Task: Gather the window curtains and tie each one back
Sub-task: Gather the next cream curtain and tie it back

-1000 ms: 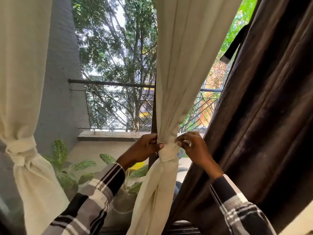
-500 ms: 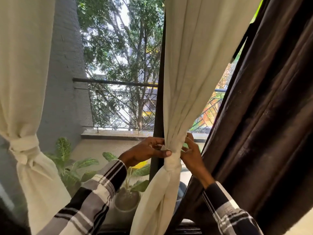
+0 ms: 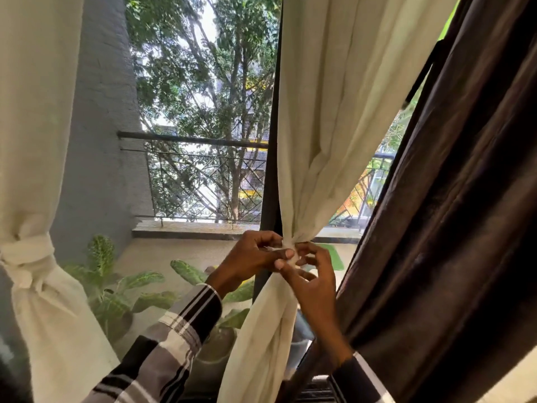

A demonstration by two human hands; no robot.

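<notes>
Both hands, left hand (image 3: 250,263) and right hand (image 3: 315,282), pinch the cream curtain (image 3: 328,117) at its tie (image 3: 290,253).

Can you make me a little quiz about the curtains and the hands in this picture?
1. True or false: the cream fabric curtain on the left is already knotted back.
2. Which hands touch the tie on the middle cream fabric curtain? A) left hand only B) right hand only C) both
3. Fill in: the curtain at the far right is dark ____.

Key: 1 true; 2 C; 3 brown.
</notes>
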